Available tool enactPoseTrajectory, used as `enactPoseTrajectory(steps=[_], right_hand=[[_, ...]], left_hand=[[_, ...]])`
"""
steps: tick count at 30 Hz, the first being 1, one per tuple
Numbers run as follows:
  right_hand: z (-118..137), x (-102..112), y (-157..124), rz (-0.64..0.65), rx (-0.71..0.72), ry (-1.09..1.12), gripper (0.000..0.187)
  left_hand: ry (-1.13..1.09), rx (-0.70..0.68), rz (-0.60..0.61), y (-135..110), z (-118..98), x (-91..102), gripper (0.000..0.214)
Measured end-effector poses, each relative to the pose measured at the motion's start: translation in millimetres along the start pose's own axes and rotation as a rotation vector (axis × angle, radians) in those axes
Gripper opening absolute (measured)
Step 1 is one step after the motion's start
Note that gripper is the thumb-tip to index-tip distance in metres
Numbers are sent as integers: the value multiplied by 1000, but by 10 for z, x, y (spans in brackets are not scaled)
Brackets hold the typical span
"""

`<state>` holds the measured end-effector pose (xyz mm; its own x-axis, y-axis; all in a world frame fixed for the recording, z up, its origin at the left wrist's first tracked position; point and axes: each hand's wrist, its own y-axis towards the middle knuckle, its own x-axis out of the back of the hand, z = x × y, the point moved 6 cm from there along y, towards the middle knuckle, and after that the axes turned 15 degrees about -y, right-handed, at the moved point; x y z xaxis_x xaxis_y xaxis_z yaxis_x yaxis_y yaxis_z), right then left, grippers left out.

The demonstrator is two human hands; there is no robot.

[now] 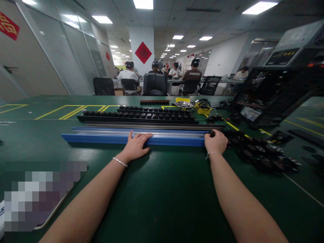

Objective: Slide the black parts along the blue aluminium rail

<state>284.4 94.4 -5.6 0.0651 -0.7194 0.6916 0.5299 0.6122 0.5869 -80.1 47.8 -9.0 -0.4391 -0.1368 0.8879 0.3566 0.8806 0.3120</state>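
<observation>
A long blue channel-shaped rail (96, 138) with a shiny pale inner strip lies crosswise on the green table. My left hand (136, 146) rests over its near edge around the middle, fingers spread, holding nothing. At the rail's right end, my right hand (216, 141) is closed around a small round black part (212, 134), its exact kind mostly hidden by the fingers. Just beyond the blue rail lies a thin dark rail (157, 126). Black strips (136, 116) carrying rows of small black parts stand behind that.
Loose black parts (268, 152) are heaped to the right. A metal dish (184, 104), yellow bins (204, 109) and a dark open machine frame (265, 91) stand farther back. A blurred-out flat object (40, 199) lies at front left. Several people sit at tables beyond.
</observation>
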Motion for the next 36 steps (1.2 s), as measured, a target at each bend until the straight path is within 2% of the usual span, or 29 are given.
enactPoseTrajectory(steps=[11, 22, 36], right_hand=[[-25, 6, 6, 44, -47, 19, 40], [-62, 13, 32, 28, -51, 31, 40], [-154, 30, 67, 61, -135, 24, 45]], left_hand=[[2, 8, 6, 1, 4, 2, 59], [7, 10, 10, 1, -2, 5, 60], [-1, 11, 9, -5, 6, 1, 59]])
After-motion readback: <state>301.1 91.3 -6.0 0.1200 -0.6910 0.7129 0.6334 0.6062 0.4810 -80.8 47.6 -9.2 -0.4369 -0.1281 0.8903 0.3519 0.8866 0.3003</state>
